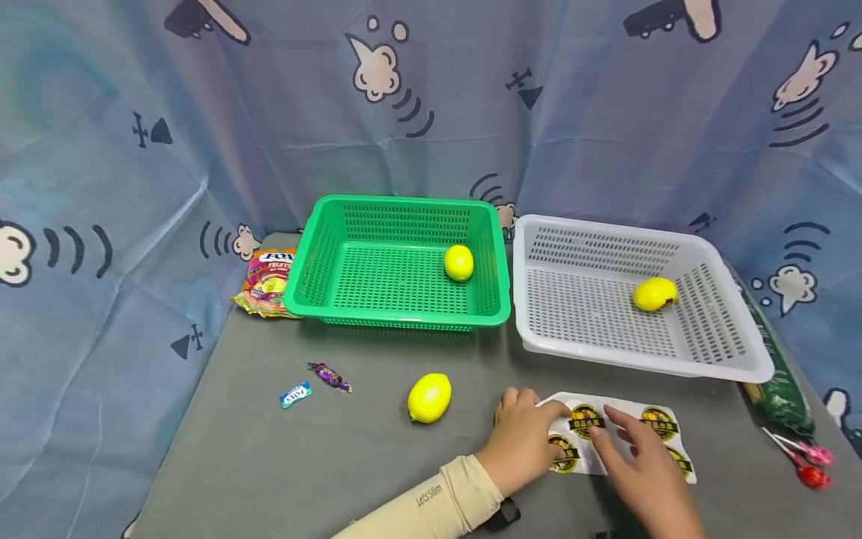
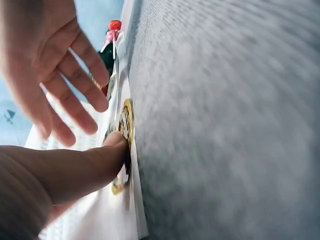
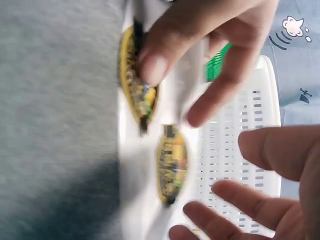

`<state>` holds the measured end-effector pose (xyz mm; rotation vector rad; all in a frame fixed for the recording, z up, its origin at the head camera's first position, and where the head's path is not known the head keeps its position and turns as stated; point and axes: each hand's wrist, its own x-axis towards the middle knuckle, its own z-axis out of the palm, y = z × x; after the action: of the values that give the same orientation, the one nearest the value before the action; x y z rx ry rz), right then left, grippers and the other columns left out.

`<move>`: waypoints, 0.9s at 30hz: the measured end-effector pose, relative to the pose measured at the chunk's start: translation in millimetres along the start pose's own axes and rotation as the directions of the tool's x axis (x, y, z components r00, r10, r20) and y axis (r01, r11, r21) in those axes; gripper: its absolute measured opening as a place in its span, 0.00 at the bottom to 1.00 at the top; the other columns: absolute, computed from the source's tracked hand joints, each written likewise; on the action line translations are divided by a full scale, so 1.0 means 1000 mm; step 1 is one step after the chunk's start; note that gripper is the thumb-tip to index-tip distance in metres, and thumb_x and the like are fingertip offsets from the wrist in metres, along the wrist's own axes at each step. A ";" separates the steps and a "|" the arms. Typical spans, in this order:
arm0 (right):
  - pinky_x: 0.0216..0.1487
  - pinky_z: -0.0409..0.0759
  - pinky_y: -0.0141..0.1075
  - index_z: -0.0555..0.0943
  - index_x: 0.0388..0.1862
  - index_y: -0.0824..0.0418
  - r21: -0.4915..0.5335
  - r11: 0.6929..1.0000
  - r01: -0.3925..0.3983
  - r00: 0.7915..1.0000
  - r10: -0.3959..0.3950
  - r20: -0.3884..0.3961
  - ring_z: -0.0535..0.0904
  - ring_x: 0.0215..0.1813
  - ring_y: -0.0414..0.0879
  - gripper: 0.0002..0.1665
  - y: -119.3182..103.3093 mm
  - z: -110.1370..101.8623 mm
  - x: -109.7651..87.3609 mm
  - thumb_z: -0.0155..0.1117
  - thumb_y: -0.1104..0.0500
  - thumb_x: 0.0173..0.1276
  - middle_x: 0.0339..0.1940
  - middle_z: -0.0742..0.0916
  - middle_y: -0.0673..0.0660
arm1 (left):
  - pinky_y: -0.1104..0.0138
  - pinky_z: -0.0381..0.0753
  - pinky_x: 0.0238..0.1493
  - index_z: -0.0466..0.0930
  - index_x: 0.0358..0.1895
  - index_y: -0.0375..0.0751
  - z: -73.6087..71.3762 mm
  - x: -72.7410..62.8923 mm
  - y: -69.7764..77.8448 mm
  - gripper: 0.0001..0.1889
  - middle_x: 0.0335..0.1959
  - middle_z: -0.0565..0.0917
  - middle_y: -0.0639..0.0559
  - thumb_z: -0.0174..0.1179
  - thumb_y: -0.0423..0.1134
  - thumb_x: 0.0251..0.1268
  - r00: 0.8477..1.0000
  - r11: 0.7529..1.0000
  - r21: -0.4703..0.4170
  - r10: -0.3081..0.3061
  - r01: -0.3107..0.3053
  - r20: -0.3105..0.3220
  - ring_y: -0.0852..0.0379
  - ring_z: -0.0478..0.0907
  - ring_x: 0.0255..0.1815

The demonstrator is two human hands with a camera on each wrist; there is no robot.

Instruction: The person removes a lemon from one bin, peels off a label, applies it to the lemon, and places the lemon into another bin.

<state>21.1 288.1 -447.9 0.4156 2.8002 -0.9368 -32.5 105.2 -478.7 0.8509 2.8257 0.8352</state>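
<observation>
A white sheet of round yellow-and-black stickers (image 1: 609, 463) lies on the grey table below the white basket. My left hand (image 1: 521, 442) holds its left end, thumb (image 3: 152, 67) on a sticker, the other fingers bent at that edge. Over the middle of the sheet hovers my right hand (image 1: 643, 468), its fingers (image 3: 267, 147) spread and loosely bent with nothing between them. In the left wrist view the left thumb (image 2: 95, 165) presses on the sheet, with the right hand (image 2: 60, 75) just beyond. A lemon (image 1: 429, 397) sits left of my left hand.
A green basket (image 1: 397, 316) and a white basket (image 1: 606, 359) stand at the back, one lemon in each. Two wrapped candies (image 1: 330, 376) lie at left, a candy bag (image 1: 266, 284) behind them. At right are a green package (image 1: 781, 389) and two lollipops (image 1: 812, 475).
</observation>
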 end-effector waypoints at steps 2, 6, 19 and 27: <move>0.59 0.81 0.56 0.78 0.71 0.68 0.011 0.999 0.049 0.998 -0.049 -0.033 0.81 0.60 0.69 0.33 -0.001 0.005 -0.004 0.65 0.46 0.80 0.65 0.82 0.72 | 0.74 0.69 0.48 0.88 0.58 0.58 -0.003 -0.001 -0.005 0.23 0.41 0.83 0.63 0.79 0.40 0.58 1.000 0.988 -0.155 -0.003 0.002 -0.008 0.65 0.74 0.45; 0.40 0.82 0.40 0.88 0.60 0.63 -0.003 0.991 0.134 0.989 -0.134 -0.064 0.83 0.43 0.47 0.23 -0.006 0.012 -0.012 0.72 0.49 0.76 0.51 0.87 0.59 | 0.71 0.76 0.59 0.89 0.55 0.49 -0.007 -0.003 -0.014 0.20 0.52 0.88 0.60 0.73 0.27 0.62 0.996 0.818 -0.572 -0.091 0.068 -0.011 0.66 0.81 0.57; 0.39 0.80 0.34 0.88 0.45 0.61 0.081 0.997 -0.015 1.000 0.015 -0.005 0.84 0.40 0.41 0.16 -0.011 0.009 -0.010 0.75 0.49 0.73 0.43 0.89 0.54 | 0.70 0.81 0.52 0.81 0.69 0.46 -0.020 -0.015 -0.015 0.27 0.63 0.80 0.50 0.73 0.29 0.66 0.985 0.696 -0.717 -0.104 -0.027 -0.139 0.65 0.79 0.53; 0.41 0.77 0.21 0.86 0.37 0.58 0.164 0.981 0.101 0.991 -0.084 -0.104 0.80 0.42 0.24 0.08 -0.004 0.006 -0.013 0.73 0.56 0.74 0.53 0.90 0.60 | 0.52 0.72 0.49 0.79 0.64 0.47 -0.072 -0.060 -0.061 0.42 0.65 0.72 0.43 0.88 0.52 0.43 0.859 0.986 0.026 -0.128 0.162 -0.496 0.41 0.70 0.59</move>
<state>32.2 279.1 -447.1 0.3644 2.8587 -1.2116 -27.3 -3.6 -454.7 0.4655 3.3191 1.0720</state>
